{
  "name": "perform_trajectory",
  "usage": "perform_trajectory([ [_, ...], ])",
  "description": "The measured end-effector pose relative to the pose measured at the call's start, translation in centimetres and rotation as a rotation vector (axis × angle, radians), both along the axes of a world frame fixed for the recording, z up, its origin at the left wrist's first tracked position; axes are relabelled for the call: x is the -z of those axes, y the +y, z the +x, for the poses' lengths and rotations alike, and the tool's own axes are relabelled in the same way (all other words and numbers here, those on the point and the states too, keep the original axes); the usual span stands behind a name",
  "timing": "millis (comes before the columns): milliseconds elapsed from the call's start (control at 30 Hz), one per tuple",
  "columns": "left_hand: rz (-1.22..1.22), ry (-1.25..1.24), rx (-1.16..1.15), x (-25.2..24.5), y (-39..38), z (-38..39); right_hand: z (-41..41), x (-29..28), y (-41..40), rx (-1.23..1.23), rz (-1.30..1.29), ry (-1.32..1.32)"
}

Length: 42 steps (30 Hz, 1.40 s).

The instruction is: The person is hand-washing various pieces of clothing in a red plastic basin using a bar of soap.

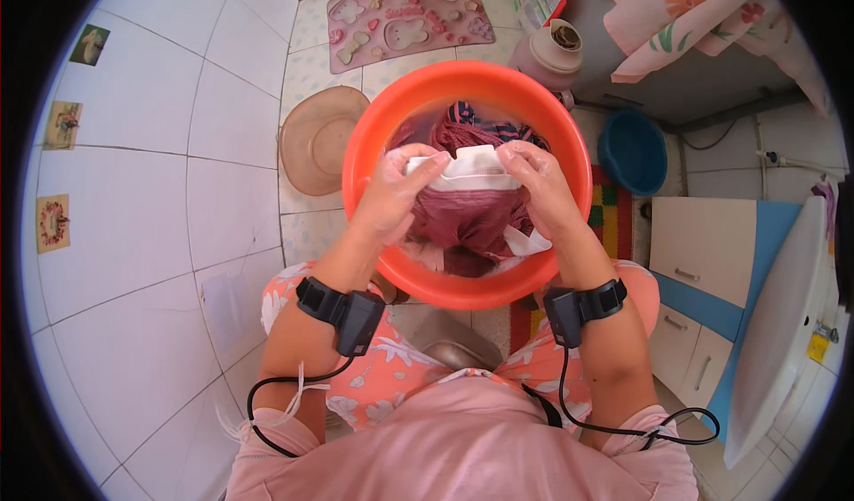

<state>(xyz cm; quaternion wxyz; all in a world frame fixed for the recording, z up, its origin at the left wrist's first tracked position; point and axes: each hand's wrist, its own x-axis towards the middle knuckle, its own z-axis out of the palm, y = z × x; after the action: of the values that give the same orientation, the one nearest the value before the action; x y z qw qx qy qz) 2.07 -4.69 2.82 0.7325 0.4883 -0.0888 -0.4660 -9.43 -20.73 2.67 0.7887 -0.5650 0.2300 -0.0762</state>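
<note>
An orange plastic basin (467, 293) stands in front of me, between my knees, with wet laundry in it. Above its middle my left hand (399, 190) and my right hand (539, 179) stretch the white band (477, 172) of a maroon garment (467, 214) between them. Each thumb lies on top of the band, near one of its ends. The maroon cloth hangs from the band down into the basin. Beyond it lies navy and pink patterned cloth (497, 127). A white strip of cloth (528, 242) curls beside my right wrist.
A translucent pinkish basin lid or shallow basin (323, 142) rests on the tiles at the left. Behind the orange basin are a pink mat (410, 24) and a pink container (548, 54). At the right stand a blue basin (634, 150) and a cabinet (704, 254) under a white sink (777, 341).
</note>
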Motion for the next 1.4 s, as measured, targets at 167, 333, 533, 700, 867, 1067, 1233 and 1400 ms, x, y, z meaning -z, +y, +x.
perform_trajectory([
  [167,0.073,-0.168,0.035,-0.2,1.4,1.9,-0.3,0.4,-0.1,0.014,-0.037,-0.012],
  [333,0.228,-0.252,0.064,-0.5,2.2,3.2,-0.2,0.6,-0.3,0.060,-0.031,0.002],
  [533,0.256,-0.319,0.067,-2.3,3.4,4.3,-0.2,0.6,-0.8,0.092,0.054,0.000],
  [700,0.221,-0.194,0.024,-2.5,4.3,4.9,0.1,0.6,-0.7,0.072,0.068,-0.040],
  [867,0.040,0.023,0.057,-3.4,4.2,4.7,0.5,-0.2,-0.8,0.037,0.053,-0.009],
  [1067,0.076,0.003,0.094,-1.9,4.8,5.2,0.5,-0.9,-0.2,-0.083,-0.140,0.052],
  [1233,0.095,-0.058,0.047,-1.6,4.8,5.0,0.7,-1.2,0.2,-0.145,-0.160,0.096],
  [1400,0.070,-0.064,-0.039,-1.3,3.7,4.1,0.9,-1.0,0.3,-0.219,-0.195,0.191],
])
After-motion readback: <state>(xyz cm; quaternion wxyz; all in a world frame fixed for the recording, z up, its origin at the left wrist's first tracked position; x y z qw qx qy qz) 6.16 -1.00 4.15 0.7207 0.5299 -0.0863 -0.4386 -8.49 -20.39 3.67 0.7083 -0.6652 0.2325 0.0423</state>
